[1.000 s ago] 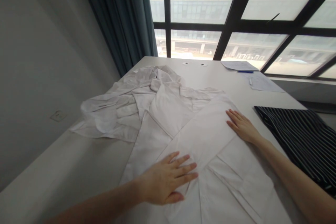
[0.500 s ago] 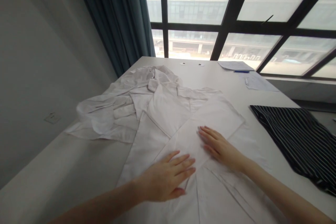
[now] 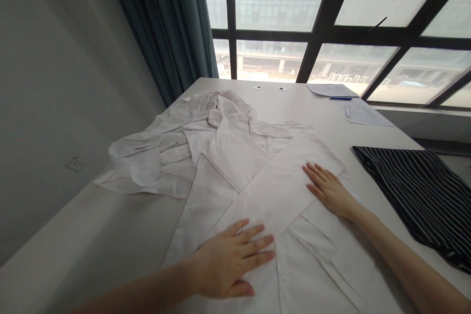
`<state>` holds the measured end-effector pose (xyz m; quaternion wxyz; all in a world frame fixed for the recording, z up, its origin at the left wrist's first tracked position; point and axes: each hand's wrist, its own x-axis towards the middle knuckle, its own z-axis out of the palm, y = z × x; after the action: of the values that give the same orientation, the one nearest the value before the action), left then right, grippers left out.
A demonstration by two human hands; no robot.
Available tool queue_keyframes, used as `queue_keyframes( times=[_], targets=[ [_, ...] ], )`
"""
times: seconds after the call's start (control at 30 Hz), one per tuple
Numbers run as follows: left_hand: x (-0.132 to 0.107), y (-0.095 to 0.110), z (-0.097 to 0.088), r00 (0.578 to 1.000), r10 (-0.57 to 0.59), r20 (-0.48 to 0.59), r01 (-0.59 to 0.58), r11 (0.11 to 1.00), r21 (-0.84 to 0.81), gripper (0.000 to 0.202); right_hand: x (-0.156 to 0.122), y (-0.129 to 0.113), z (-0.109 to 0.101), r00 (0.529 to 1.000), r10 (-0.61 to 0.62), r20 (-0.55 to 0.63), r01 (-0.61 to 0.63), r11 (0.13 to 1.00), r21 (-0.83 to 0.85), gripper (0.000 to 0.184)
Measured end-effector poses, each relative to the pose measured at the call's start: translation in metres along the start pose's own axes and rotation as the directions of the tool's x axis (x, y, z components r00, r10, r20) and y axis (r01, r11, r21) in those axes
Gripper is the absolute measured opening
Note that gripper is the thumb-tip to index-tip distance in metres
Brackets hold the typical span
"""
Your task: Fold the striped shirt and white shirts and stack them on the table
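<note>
**White coat flat on the surface, both hands spread on a folded panel**

A white coat (image 3: pixel 235 167) lies on the surface (image 3: pixel 110 225), and a wide folded panel (image 3: pixel 279 191), probably a sleeve, crosses its body on a diagonal. The left hand (image 3: pixel 227 260) rests at the panel's lower end, palm down, fingers spread, pinching nothing. The right hand (image 3: pixel 329 191) lies equally open on the panel's right edge, fingertips on the fold, wrist angled toward the near side. A patch pocket (image 3: pixel 316 240) sits just below the right hand. Beyond the panel, the coat's far side gathers into a crumpled heap (image 3: pixel 154 152).

Open palms look well suited to this cloth: light, even pressure outward from the fold should flatten it without dragging the layers. Pinching would likely pull the panel off line. The heap holds the deepest wrinkles.

A dark striped cloth (image 3: pixel 415 191) lies just right of the coat. Papers (image 3: pixel 331 90) and a blue pen (image 3: pixel 340 98) sit farther off, near the window (image 3: pixel 272 19).
</note>
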<state>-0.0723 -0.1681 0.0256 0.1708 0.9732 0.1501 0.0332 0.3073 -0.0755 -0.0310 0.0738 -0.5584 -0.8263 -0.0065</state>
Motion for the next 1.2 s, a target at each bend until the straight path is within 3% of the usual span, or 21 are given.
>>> queue_keyframes(
  times=[0.27, 0.47, 0.57, 0.63, 0.7, 0.77, 0.9, 1.03, 1.13, 1.2],
  targets=[
    [-0.014, 0.011, -0.002, 0.998, -0.049, 0.035, 0.052, 0.996, -0.067, 0.067, 0.0, 0.047, 0.009, 0.991, 0.122, -0.057, -0.125, 0.99, -0.066, 0.061],
    [-0.015, 0.012, -0.015, 0.996, -0.07, 0.05, 0.079, 0.973, -0.218, 0.068, 0.001, 0.063, 0.013, 0.989, 0.096, -0.114, -0.105, 0.992, -0.075, 0.061],
    [-0.014, 0.008, -0.016, 0.994, -0.108, 0.001, 0.102, 0.942, -0.318, 0.06, 0.002, 0.062, 0.013, 0.989, 0.089, -0.122, -0.097, 0.993, -0.062, 0.06],
    [-0.014, 0.0, -0.014, 0.977, -0.186, -0.103, 0.135, 0.917, -0.376, 0.044, 0.004, 0.06, 0.011, 0.987, 0.092, -0.128, -0.098, 0.994, -0.044, 0.06],
    [-0.013, -0.013, -0.011, 0.927, -0.288, -0.24, 0.179, 0.902, -0.394, 0.029, 0.008, 0.06, 0.007, 0.986, 0.089, -0.141, -0.091, 0.996, -0.009, 0.057],
    [-0.012, -0.034, -0.012, 0.859, -0.351, -0.373, 0.227, 0.913, -0.339, 0.026, 0.013, 0.062, 0.003, 0.981, 0.101, -0.166, -0.095, 0.995, 0.041, 0.051],
    [-0.005, -0.094, -0.032, 0.754, -0.37, -0.542, 0.399, 0.915, -0.069, 0.028, 0.032, 0.07, -0.003, 0.952, 0.193, -0.239, -0.171, 0.979, 0.109, 0.039],
    [0.01, -0.154, -0.06, 0.63, -0.5, -0.595, 0.666, 0.742, 0.082, 0.032, 0.063, 0.083, -0.002, 0.87, 0.414, -0.268, -0.317, 0.886, 0.338, 0.043],
    [0.023, -0.183, -0.075, 0.466, -0.665, -0.584, 0.844, 0.532, 0.067, 0.041, 0.09, 0.096, -0.002, 0.818, 0.531, -0.22, -0.395, 0.797, 0.456, 0.058],
    [0.033, -0.198, -0.082, 0.348, -0.753, -0.558, 0.888, 0.455, -0.061, 0.043, 0.107, 0.104, -0.002, 0.79, 0.586, -0.18, -0.434, 0.742, 0.511, 0.063]
  ],
)
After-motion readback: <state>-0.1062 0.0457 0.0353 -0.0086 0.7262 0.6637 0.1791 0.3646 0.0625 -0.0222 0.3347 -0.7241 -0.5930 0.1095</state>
